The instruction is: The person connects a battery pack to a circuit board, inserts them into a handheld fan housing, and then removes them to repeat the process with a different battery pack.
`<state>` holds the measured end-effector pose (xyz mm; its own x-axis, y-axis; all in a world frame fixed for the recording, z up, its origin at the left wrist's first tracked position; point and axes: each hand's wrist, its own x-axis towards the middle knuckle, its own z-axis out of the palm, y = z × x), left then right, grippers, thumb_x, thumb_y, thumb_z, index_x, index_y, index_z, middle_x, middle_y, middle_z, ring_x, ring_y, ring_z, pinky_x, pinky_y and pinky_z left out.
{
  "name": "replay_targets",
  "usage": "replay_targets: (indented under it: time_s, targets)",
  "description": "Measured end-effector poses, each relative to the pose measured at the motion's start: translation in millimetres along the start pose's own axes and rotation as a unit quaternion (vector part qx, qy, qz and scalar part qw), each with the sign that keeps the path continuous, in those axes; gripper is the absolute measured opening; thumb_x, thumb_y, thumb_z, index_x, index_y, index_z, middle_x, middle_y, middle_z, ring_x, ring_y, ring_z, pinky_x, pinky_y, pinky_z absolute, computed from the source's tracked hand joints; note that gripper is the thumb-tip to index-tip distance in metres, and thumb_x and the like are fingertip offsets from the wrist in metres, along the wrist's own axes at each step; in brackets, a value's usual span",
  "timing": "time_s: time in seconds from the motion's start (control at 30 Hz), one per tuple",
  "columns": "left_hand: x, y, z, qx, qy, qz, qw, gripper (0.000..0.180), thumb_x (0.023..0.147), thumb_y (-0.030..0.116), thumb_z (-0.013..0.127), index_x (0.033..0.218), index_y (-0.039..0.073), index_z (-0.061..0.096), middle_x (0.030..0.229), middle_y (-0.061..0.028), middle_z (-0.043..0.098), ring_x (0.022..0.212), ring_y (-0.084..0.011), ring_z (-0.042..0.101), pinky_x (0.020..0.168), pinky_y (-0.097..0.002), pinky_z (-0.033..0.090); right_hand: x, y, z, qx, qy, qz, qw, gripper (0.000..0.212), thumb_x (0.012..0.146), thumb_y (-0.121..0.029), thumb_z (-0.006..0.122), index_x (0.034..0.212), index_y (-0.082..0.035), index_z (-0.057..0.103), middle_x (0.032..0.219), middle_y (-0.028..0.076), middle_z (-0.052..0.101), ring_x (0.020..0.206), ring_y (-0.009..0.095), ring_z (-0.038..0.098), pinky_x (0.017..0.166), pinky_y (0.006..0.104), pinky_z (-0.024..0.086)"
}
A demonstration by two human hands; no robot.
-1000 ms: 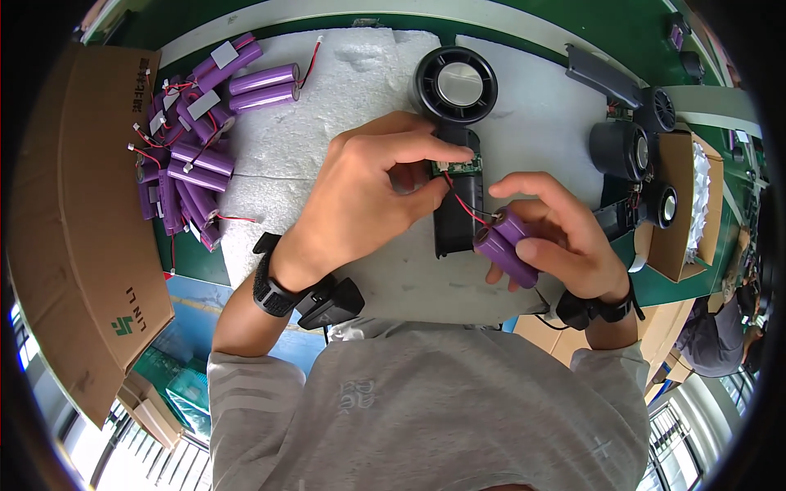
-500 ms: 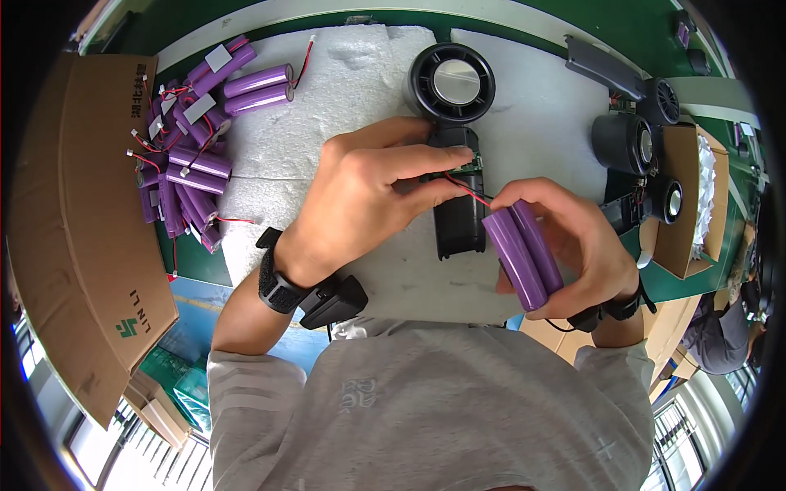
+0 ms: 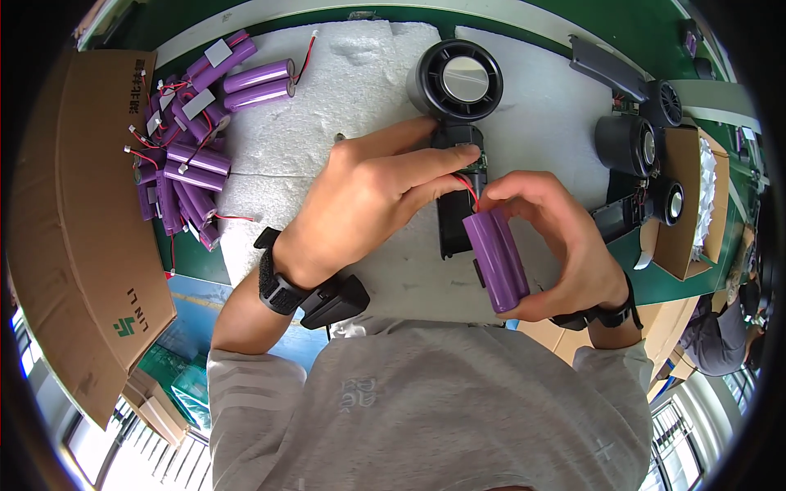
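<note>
My right hand is curved round a purple two-cell battery pack, gripping it by its ends between thumb and fingers. Red and dark wires run from the pack's top to my left hand. That hand is closed, thumb and index finger pinching near the wires' end; the connector is hidden. Beneath its fingertips lies a small green circuit board in the opened black handle of a handheld fan. The fan's round black head, with a silver centre, points away from me.
Purple battery packs with wires pile up at left, beside a large cardboard box. White foam sheets cover the green table. More black fans and a small carton stand at right.
My right hand has turned the battery pack more upright and brought it left, closer to the fan handle. My left hand stays at the circuit board.
</note>
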<state>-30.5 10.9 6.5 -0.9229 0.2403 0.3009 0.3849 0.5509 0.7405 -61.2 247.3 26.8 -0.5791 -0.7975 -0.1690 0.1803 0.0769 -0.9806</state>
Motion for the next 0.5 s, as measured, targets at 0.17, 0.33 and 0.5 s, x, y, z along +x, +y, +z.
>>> replay_targets:
  time_s: [0.17, 0.33, 0.5]
  targets:
    - [-1, -1, 1, -0.012, -0.006, 0.0, 1.0, 0.034, 0.075, 0.009, 0.078, 0.108, 0.007, 0.073, 0.106, -0.0207, 0.068, 0.078, -0.0283, 0.072, 0.064, -0.0323, 0.057, 7, 6, 9, -0.205, 0.03, -0.086, 0.974, 0.079, 0.053, -0.008, 0.087, 0.124, -0.004, 0.052, 0.123, 0.014, 0.055, 0.112, 0.027, 0.054, 0.096, 0.0384, 0.043]
    - [-2, -1, -1, -0.016, -0.017, 0.005, 1.0, 0.034, 0.076, 0.006, 0.076, 0.11, 0.005, 0.071, 0.103, -0.0194, 0.068, 0.079, -0.0286, 0.071, 0.063, -0.0328, 0.056, 13, 11, 14, -0.327, 0.065, -0.156, 0.93, 0.076, 0.051, -0.003, 0.084, 0.121, -0.004, 0.055, 0.121, 0.016, 0.057, 0.11, 0.032, 0.054, 0.094, 0.0402, 0.046]
    - [-2, -2, -3, -0.01, -0.035, 0.003, 0.999, 0.034, 0.078, 0.004, 0.074, 0.111, 0.005, 0.071, 0.099, -0.0172, 0.067, 0.08, -0.0285, 0.07, 0.062, -0.033, 0.056, 12, 11, 18, -0.375, 0.081, -0.169, 0.908, 0.074, 0.05, -0.002, 0.083, 0.119, -0.002, 0.057, 0.121, 0.015, 0.057, 0.109, 0.035, 0.054, 0.092, 0.0415, 0.047]
